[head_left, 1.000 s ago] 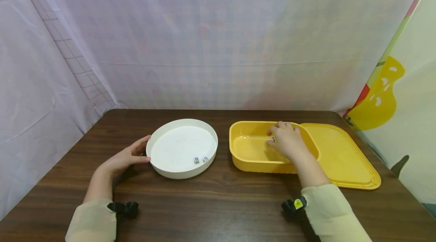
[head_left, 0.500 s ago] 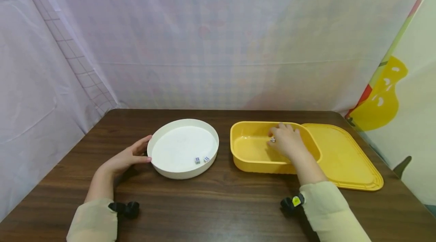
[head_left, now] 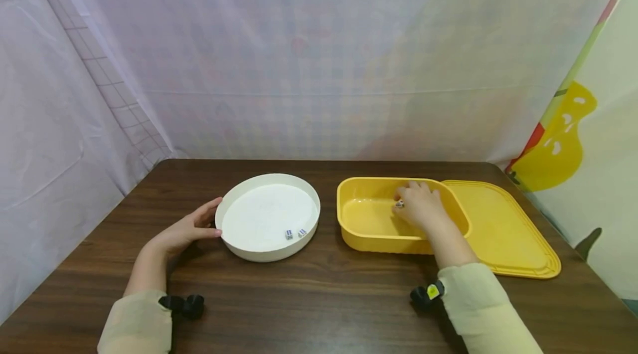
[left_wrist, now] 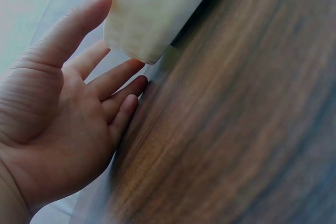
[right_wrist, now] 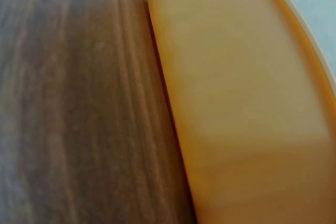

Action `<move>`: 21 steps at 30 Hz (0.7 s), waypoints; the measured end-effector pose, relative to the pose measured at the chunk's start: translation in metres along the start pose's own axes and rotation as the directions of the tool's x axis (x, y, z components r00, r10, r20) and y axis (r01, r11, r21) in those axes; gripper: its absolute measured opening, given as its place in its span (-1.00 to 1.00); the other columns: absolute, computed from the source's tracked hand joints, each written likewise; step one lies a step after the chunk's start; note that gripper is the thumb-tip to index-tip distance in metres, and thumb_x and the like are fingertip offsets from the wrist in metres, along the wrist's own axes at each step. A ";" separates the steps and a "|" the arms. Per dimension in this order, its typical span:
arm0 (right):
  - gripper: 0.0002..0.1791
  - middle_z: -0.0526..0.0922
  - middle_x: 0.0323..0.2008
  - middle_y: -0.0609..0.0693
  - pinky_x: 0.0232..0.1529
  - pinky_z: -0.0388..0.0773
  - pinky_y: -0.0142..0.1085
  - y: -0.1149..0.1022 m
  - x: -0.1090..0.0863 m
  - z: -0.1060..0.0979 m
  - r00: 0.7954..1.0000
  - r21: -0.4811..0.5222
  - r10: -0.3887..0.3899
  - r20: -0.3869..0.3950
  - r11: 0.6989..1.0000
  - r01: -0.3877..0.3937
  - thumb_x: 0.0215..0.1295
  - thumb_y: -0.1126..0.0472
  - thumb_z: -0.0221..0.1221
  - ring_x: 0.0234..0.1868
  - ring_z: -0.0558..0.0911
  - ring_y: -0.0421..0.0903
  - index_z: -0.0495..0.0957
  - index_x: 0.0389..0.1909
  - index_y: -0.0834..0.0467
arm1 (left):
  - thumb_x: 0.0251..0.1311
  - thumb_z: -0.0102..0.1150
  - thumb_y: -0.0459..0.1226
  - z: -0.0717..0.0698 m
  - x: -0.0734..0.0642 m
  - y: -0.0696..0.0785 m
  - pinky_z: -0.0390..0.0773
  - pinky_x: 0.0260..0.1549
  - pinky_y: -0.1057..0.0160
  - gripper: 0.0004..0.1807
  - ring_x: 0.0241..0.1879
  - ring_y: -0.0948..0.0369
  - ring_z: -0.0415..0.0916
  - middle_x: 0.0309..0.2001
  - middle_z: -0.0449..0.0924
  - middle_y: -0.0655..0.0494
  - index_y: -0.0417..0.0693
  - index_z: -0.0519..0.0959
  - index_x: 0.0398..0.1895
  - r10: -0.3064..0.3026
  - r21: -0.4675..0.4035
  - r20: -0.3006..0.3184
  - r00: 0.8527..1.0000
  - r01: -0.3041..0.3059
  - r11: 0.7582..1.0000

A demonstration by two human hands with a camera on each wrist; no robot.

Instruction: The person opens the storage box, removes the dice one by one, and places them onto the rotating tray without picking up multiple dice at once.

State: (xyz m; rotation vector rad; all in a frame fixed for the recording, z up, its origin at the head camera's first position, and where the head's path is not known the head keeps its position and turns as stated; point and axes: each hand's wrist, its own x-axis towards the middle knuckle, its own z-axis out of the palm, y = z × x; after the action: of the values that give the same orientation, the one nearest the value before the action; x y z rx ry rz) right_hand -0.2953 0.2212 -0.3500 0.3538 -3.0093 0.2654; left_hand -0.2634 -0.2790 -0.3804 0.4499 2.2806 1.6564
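My left hand (head_left: pixel 186 231) lies beside a round white tray (head_left: pixel 266 178), its thumb and fingertips against the left side. The left wrist view shows the thumb touching the tray's wall (left_wrist: pixel 152 14), the fingers extended with their tips under its lower edge. Two white dice (head_left: pixel 289 235) with blue marks lie near the tray's front right. My right hand (head_left: pixel 421 207) reaches into a yellow rectangular container (head_left: pixel 386 244) and pinches a small white die (head_left: pixel 400 204) between thumb and fingers. In the right wrist view, the container's wall (right_wrist: pixel 236 87) hides the hand.
A yellow lid (head_left: pixel 513 232) lies flat on the dark wood table (head_left: pixel 309 304), partly under or behind the container's right side. Pale cloth (head_left: pixel 319 66) hangs behind the table's back edge. A black wrist camera (head_left: pixel 423 296) sits at the right sleeve.
My right thumb and fingers have drawn slightly closer together around the die inside the container. The left hand, the tray and its two dice stay in place; the head view shifts a little.
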 end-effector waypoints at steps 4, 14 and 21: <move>-0.70 0.46 -0.09 0.27 -0.06 0.22 0.24 0.000 0.001 0.002 1.000 0.000 0.005 0.020 1.000 -0.005 0.23 0.11 0.23 0.02 0.35 0.34 0.58 -0.12 0.22 | 0.17 0.26 -0.33 0.000 0.000 -0.001 -0.26 0.26 -0.26 -0.01 0.42 -0.21 -0.31 0.45 -0.21 -0.40 -0.23 -0.19 0.51 0.003 -0.004 0.000 1.000 -0.003 1.000; -0.77 0.44 -0.18 0.22 -0.11 0.24 0.20 0.001 0.000 0.003 0.999 0.003 0.018 0.040 1.000 -0.018 0.23 0.13 0.24 -0.02 0.37 0.32 0.58 -0.19 0.19 | 0.19 0.24 -0.31 -0.002 0.003 -0.006 -0.27 0.27 -0.25 -0.03 0.43 -0.18 -0.32 0.46 -0.22 -0.35 -0.20 -0.18 0.51 -0.018 0.002 -0.013 1.000 0.018 1.000; -0.80 0.43 -0.20 0.22 -0.11 0.24 0.21 0.001 -0.001 0.001 0.998 0.010 0.023 0.056 1.000 -0.024 0.25 0.16 0.21 -0.04 0.37 0.32 0.56 -0.21 0.20 | 0.18 0.26 -0.31 -0.002 0.002 -0.005 -0.26 0.27 -0.24 -0.02 0.43 -0.18 -0.31 0.46 -0.21 -0.35 -0.19 -0.18 0.51 -0.013 0.001 -0.014 1.000 0.013 1.000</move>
State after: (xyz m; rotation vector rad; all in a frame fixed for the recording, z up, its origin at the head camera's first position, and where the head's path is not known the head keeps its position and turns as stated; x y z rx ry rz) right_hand -0.2942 0.2218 -0.3515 0.3324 -3.0700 0.2778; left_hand -0.2667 -0.2815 -0.3849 0.4247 2.2891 1.6573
